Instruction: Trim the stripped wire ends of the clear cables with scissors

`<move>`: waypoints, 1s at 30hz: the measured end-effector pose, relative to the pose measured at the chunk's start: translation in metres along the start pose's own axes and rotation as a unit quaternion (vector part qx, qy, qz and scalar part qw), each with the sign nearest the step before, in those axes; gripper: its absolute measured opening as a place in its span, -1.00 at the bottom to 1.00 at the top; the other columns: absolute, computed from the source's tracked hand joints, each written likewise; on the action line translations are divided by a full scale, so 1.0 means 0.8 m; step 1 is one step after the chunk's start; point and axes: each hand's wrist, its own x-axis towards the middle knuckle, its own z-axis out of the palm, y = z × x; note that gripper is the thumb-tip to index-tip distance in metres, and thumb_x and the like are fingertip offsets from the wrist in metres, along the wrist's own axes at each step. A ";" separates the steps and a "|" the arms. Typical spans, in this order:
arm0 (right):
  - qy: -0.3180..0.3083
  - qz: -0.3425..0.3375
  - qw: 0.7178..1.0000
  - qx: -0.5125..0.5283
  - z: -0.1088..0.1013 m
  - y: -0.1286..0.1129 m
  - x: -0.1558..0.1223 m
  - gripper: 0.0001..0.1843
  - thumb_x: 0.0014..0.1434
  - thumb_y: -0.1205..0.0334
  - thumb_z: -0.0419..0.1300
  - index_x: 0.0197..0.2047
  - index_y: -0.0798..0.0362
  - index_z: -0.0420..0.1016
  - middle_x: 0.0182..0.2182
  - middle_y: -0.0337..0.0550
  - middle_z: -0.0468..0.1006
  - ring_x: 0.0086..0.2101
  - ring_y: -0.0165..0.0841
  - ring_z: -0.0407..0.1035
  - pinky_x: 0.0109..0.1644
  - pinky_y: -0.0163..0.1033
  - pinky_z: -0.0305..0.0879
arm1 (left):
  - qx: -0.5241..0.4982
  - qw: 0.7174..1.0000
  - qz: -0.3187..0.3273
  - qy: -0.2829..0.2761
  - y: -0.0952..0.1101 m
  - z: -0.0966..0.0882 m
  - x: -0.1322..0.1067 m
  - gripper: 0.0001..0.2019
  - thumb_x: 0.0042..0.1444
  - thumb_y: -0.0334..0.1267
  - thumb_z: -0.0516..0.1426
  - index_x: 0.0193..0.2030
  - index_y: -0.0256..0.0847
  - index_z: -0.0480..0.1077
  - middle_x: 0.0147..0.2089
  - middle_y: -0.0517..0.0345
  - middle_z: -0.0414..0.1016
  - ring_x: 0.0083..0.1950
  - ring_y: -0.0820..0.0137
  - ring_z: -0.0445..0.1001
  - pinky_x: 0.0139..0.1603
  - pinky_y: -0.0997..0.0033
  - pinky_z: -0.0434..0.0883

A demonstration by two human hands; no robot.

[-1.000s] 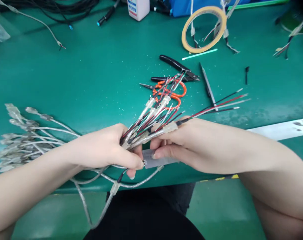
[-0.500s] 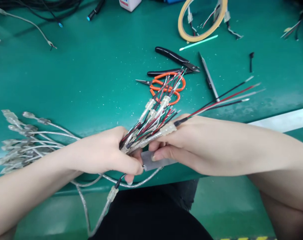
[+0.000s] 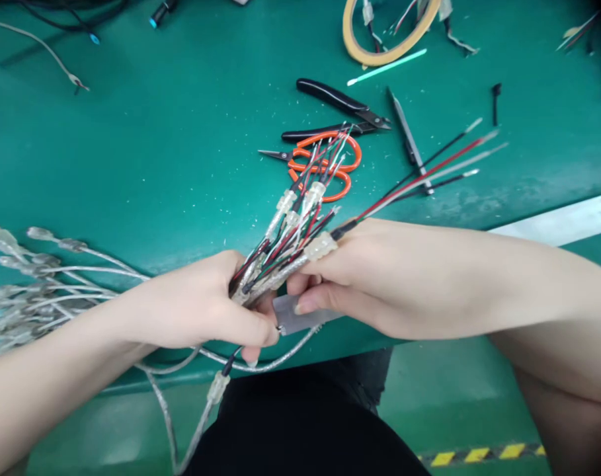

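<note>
My left hand (image 3: 205, 307) is closed around a bundle of clear-sheathed cables (image 3: 290, 228) whose red, black and green stripped wires fan up and to the right. My right hand (image 3: 379, 277) pinches a small translucent sleeve (image 3: 293, 317) between thumb and fingers, right against my left thumb. One cable with long red, black and grey wires (image 3: 429, 168) runs across the top of my right hand. A single clear cable (image 3: 215, 387) hangs down from my hands over the table edge.
Several more clear cables with connector ends (image 3: 27, 284) lie spread at the left on the green table (image 3: 171, 152). Orange scissors (image 3: 324, 162), black cutters (image 3: 340, 106), tweezers (image 3: 404, 135) and a tape ring (image 3: 379, 49) lie beyond my hands.
The view has tilted down, so the table's things sit higher in the picture. Both hands keep the same hold on the bundle and the sleeve.
</note>
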 end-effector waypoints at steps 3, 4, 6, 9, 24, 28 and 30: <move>0.000 -0.018 1.000 -0.004 -0.002 -0.001 0.001 -0.87 0.22 0.47 0.16 -0.28 0.11 0.51 -0.43 -0.24 0.54 -0.46 -0.42 0.36 -0.45 -0.31 0.07 | 0.002 1.000 0.007 0.005 0.000 0.000 0.001 -0.88 -0.13 -0.32 0.20 -0.62 -0.24 0.43 -0.61 0.28 0.45 -0.53 0.50 0.33 -0.52 0.52 0.23; 0.001 -0.022 1.000 -0.005 -0.003 -0.001 0.002 -0.88 0.22 0.48 0.16 -0.28 0.12 0.51 -0.44 -0.25 0.54 -0.47 -0.42 0.35 -0.45 -0.31 0.06 | 0.003 1.000 0.009 0.006 0.000 0.001 0.000 -0.88 -0.13 -0.32 0.20 -0.62 -0.24 0.43 -0.61 0.28 0.45 -0.53 0.51 0.33 -0.52 0.52 0.23; 0.004 -0.027 1.000 -0.007 -0.003 -0.001 0.002 -0.87 0.21 0.50 0.17 -0.29 0.12 0.50 -0.44 -0.25 0.53 -0.46 -0.43 0.34 -0.44 -0.31 0.06 | 0.003 1.000 0.011 0.005 0.001 0.002 0.000 -0.89 -0.13 -0.33 0.20 -0.61 -0.24 0.43 -0.61 0.28 0.45 -0.53 0.51 0.34 -0.51 0.53 0.25; 0.007 -0.032 0.999 -0.010 -0.002 0.000 0.002 -0.88 0.21 0.49 0.18 -0.31 0.12 0.50 -0.43 -0.23 0.53 -0.45 -0.42 0.34 -0.42 -0.31 0.06 | 0.002 1.000 0.009 0.009 0.001 0.003 0.000 -0.89 -0.14 -0.33 0.19 -0.62 -0.24 0.43 -0.61 0.28 0.44 -0.52 0.51 0.34 -0.49 0.53 0.26; -0.012 -0.021 1.000 0.006 0.001 0.005 0.007 -0.89 0.21 0.47 0.16 -0.30 0.13 0.47 -0.43 -0.21 0.50 -0.45 -0.40 0.30 -0.43 -0.30 0.04 | -0.028 0.999 -0.018 0.005 0.002 0.003 0.003 -0.95 -0.15 -0.37 0.18 -0.57 -0.22 0.42 -0.62 0.31 0.45 -0.53 0.50 0.35 -0.48 0.52 0.24; -0.007 -0.005 1.000 0.018 0.001 0.004 0.008 -0.87 0.16 0.52 0.16 -0.31 0.12 0.47 -0.46 -0.24 0.48 -0.46 -0.41 0.28 -0.41 -0.30 0.04 | -0.043 0.999 -0.002 -0.005 0.000 0.002 0.003 -0.90 -0.13 -0.40 0.18 -0.60 -0.21 0.38 -0.62 0.32 0.44 -0.52 0.52 0.34 -0.45 0.54 0.27; -0.007 -0.004 1.000 0.022 0.001 0.004 0.008 -0.86 0.16 0.52 0.17 -0.32 0.11 0.47 -0.49 -0.27 0.46 -0.48 -0.43 0.27 -0.42 -0.31 0.04 | -0.047 0.999 0.000 -0.003 -0.001 0.003 0.003 -0.92 -0.11 -0.40 0.19 -0.56 -0.21 0.39 -0.61 0.33 0.43 -0.52 0.51 0.34 -0.45 0.54 0.28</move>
